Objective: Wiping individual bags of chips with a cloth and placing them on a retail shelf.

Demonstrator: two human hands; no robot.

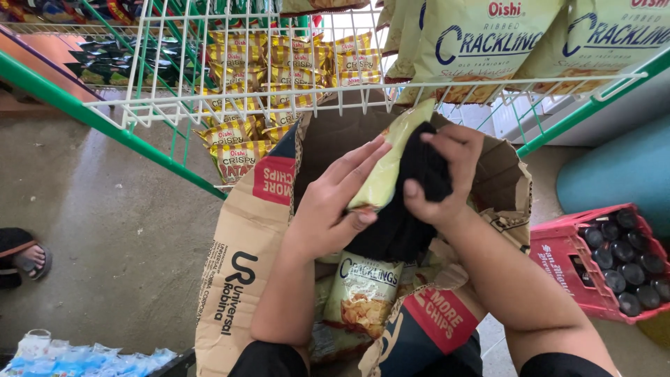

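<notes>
Left hand: my left hand (pixel 328 209) lies with its fingers spread flat along one pale yellow snack packet (pixel 388 162), thumb curled under its lower edge, so it is closed on the packet from the side.

Right hand: my right hand (pixel 440 183) is clamped around a black cloth (pixel 401 216), pressing it against the same packet; the cloth hangs down between my wrists.

Packet position: the packet stands tilted, its top end just under the front wire of the white rack (pixel 279 105), directly above the open cardboard box (pixel 244 258). It is out of the box and not yet on the rack.

Work in hand: I judge this as wiping a packet taken from the box, with the cloth laid over its right half.

Done so far: the rack already carries big pale bags (pixel 481 42) at its front and rows of yellow packs (pixel 286 63) deeper in, so a good share of stock looks placed.

Left to do: the box holds more packets (pixel 363 293) below my forearms; how many lie underneath I cannot tell.

Surroundings: a red crate of dark bottles (pixel 614 262) sits on the floor to the right, and another person's sandalled foot (pixel 28 260) shows at the left edge.
</notes>
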